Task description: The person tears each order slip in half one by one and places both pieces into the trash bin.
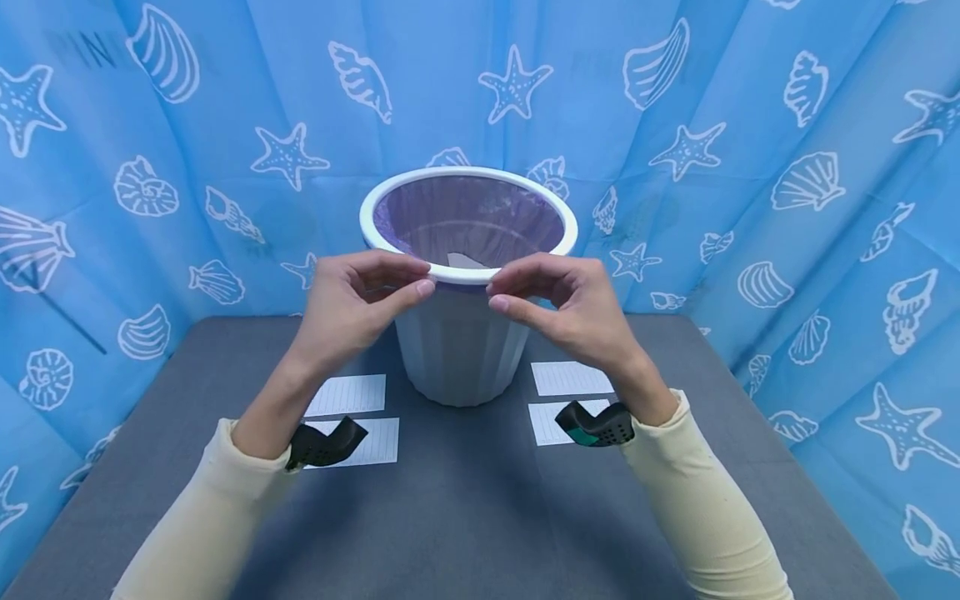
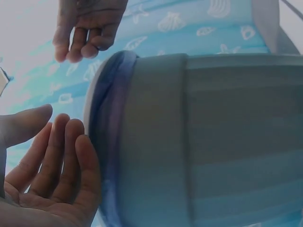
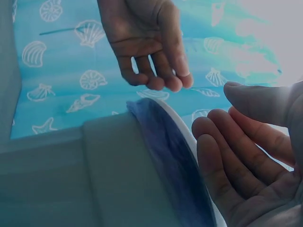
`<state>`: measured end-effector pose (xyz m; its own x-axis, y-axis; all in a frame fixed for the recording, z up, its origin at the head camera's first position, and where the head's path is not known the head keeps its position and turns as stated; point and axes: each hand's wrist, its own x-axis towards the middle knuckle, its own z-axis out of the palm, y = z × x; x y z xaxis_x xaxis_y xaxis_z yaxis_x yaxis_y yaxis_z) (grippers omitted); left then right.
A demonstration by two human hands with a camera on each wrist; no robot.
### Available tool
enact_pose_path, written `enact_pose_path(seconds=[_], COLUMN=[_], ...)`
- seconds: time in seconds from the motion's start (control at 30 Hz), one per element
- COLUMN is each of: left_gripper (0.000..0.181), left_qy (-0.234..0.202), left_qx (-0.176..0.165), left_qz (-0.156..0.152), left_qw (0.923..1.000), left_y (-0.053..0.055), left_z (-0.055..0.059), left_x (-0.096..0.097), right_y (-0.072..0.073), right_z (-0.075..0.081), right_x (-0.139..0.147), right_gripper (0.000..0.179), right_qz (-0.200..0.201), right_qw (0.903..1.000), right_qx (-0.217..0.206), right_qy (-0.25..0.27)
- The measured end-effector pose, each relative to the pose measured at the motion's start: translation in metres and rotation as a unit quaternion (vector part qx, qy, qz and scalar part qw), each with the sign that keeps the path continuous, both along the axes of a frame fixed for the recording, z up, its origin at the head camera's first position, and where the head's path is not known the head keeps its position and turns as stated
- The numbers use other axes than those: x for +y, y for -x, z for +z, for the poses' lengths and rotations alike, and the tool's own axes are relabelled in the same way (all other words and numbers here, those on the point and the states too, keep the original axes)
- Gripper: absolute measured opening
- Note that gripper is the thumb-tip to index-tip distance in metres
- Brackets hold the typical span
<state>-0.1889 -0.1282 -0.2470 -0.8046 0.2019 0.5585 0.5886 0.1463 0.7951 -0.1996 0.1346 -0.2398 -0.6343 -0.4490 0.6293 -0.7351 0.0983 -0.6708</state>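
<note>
Pale ribbed plastic bin stands upright just beyond left hand and right hand, about equally near its white rim. Hands apart, fingers loosely curved, gripping nothing.

Head view looks down; close wrist views share the bin.

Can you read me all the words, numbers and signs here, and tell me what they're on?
"PIN": faint letters on the blue fabric curtain with white shells and starfish, upper left in the head view; any letters after it are too faint.
Upper right, same curtain: faint marks, too blurred to read.
White rectangular lined paper cards: no readable words.
Round, ribbed, white-rimmed plastic bin: none visible.
</note>
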Motion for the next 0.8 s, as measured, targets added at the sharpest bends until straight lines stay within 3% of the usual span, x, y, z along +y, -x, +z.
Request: enact_pose_path(seconds=[0.2, 0.47, 0.8], left_gripper=[0.024, 0.025, 0.025], left_qy=[-0.008, 0.000, -0.002], left_qx=[-0.014, -0.036, -0.058], left_qz=[-0.014, -0.022, 0.002], left_qw=[0.9998, 0.9991, 0.9983], left_y=[-0.002, -0.004, -0.005], left_z=[-0.017, -0.040, -0.069], left_x=[-0.001, -0.002, -0.009], right_y=[-0.005, -0.006, -0.005], right_z=[-0.016, -0.044, -0.079], right_x=[-0.001, -0.001, -0.002], right_gripper=[0.023, 0.021, 0.018], right_qz=[0.016, 0.007, -0.020], right_qw=[0.9998, 0.9989, 0.9948], right_qx=[-0.014, -0.045, -0.099], right_qy=[0.006, 0.009, 0.014])
